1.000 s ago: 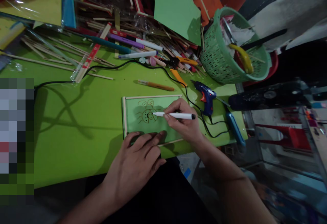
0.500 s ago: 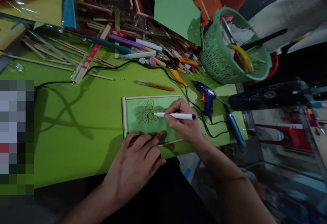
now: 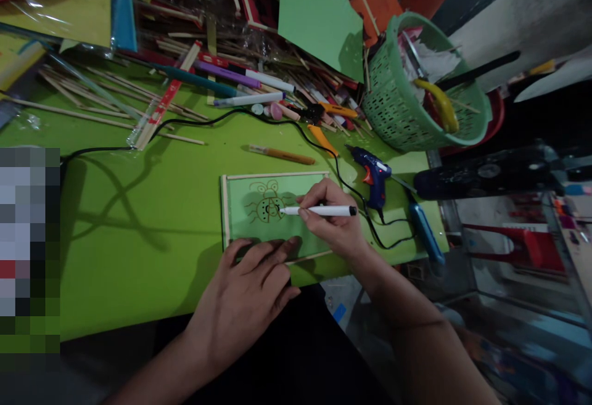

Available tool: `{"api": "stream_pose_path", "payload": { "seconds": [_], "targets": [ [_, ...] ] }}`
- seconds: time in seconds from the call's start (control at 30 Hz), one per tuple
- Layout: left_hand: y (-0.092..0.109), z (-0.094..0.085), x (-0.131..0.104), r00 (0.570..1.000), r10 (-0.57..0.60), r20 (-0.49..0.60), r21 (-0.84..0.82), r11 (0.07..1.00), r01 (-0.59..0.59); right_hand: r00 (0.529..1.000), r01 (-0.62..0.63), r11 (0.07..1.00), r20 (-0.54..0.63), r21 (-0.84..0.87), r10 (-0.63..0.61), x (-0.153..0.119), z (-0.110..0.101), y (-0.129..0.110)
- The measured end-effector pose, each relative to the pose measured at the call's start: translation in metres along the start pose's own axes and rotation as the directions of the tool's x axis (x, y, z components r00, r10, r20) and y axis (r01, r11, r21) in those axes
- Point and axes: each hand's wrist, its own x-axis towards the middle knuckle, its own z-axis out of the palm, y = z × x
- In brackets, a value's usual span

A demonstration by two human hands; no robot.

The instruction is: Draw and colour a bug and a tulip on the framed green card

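White marker (image 3: 324,210) slightly lower, shifted right, at the drawn figure (image 3: 268,203)

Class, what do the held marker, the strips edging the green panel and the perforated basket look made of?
Marker: likely plastic, smooth white barrel. Strips: probably bare wood, pale and matte. Perforated basket: apparently moulded plastic, faint sheen, regular holes.

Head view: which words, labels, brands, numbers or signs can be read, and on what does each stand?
No text can be read with certainty.
Red label on the stick packet: white marks, too small to read.
Purple marker: any print is too small and blurred.
White marker in the right hand: no readable lettering.
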Motion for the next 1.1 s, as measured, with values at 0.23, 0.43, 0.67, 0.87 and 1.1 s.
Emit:
{"api": "stream_pose_path", "payload": {
  "seconds": [0.23, 0.43, 0.67, 0.87, 1.1],
  "targets": [
    [-0.0006, -0.0019, 0.0006, 0.999, 0.02, 0.026, 0.01, 1.0, -0.02, 1.0, -0.02, 0.997, -0.01, 0.073, 0.021, 0.0001, 0.0006, 0.0007],
    [-0.0004, -0.0018, 0.0004, 0.999, 0.012, 0.049, 0.01, 1.0, -0.012, 0.999, -0.02, 0.996, -0.031, 0.085, 0.022, 0.0, 0.001, 0.0018],
    [-0.0009, -0.0024, -0.0003, 1.0, 0.022, 0.022, 0.018, 1.0, -0.023, 1.0, -0.012, 0.999, -0.007, 0.045, 0.012, 0.0008, 0.0006, 0.0003],
    [0.0001, -0.0033, 0.0009, 1.0, 0.018, 0.021, 0.019, 1.0, -0.018, 0.999, -0.03, 0.996, -0.039, 0.089, 0.034, 0.0002, 0.0006, 0.0009],
    [-0.0042, -0.0059, -0.002, 0.987, -0.005, -0.161, -0.127, 0.992, -0.016, 0.97, 0.083, 0.971, -0.243, 0.225, -0.027, 0.0007, 0.0016, 0.0062]
  ]
}}
